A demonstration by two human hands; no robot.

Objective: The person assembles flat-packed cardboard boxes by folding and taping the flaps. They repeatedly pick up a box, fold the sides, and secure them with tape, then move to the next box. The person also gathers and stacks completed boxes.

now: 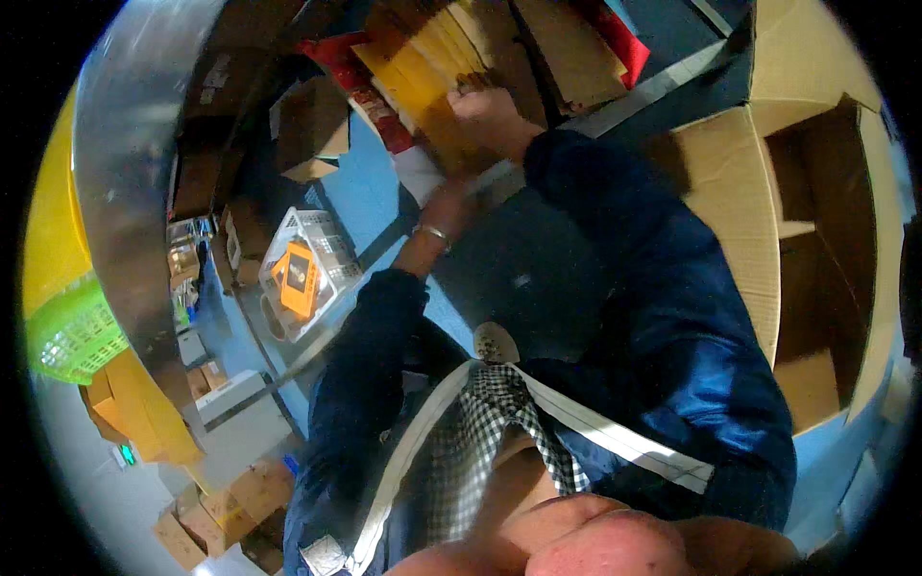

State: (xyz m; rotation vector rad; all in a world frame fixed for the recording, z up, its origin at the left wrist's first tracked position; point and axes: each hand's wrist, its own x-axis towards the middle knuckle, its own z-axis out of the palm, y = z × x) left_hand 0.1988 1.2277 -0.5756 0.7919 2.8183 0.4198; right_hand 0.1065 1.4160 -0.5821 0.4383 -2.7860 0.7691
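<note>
My right hand reaches forward with its fingers curled closed at the edge of some yellow cardboard. The cardboard stands among several brown and yellow pieces with red ones beside them. Closer to me, my left hand lies in shadow and is smeared, so its fingers do not show clearly. A bracelet circles that wrist. Next to the left hand is a white sheet-like thing; whether the hand touches it I cannot tell.
A large open cardboard box stands on the right. To the left, a white plastic basket holds orange packages. A brown carton sits beyond it. A shiny metal surface and a green basket are at far left.
</note>
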